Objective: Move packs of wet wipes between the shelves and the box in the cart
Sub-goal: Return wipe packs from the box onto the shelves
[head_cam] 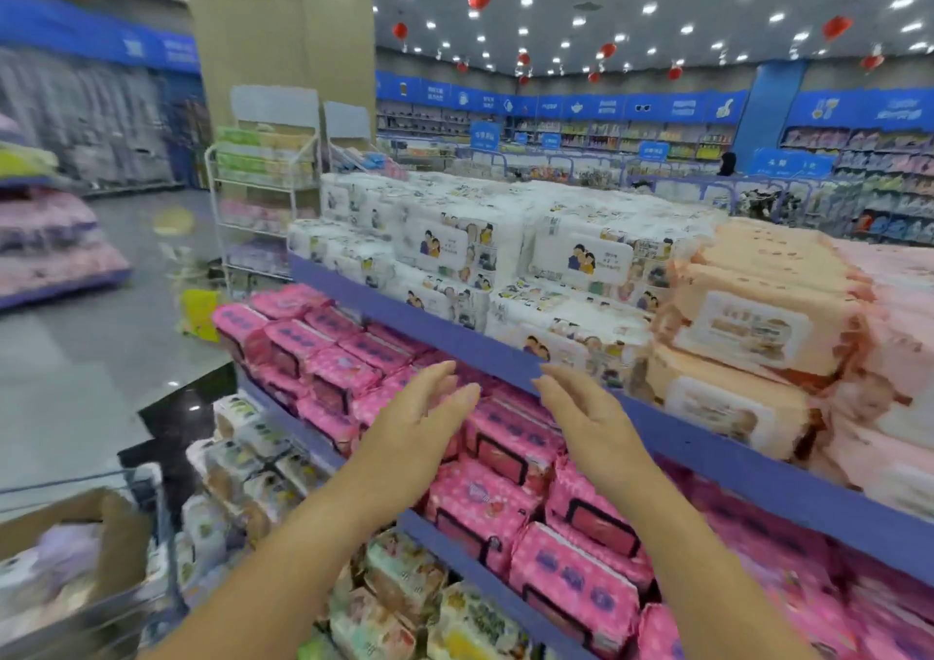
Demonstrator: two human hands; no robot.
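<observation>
Both forearms reach in from the bottom of the view; the left hand and right hand hover with fingers straight and a little spread, palms facing each other, holding nothing. Under them lie the pink packs of wet wipes on the middle shelf, and the box sits in the cart at lower left (its contents are blurred). I think the packs are piled tightly and slanted, so lifting one between flat palms could drag neighbours over the shelf lip, or the smooth wrap could slip. Each pack's long axis runs along the shelf front, label turned up toward the person.
</observation>
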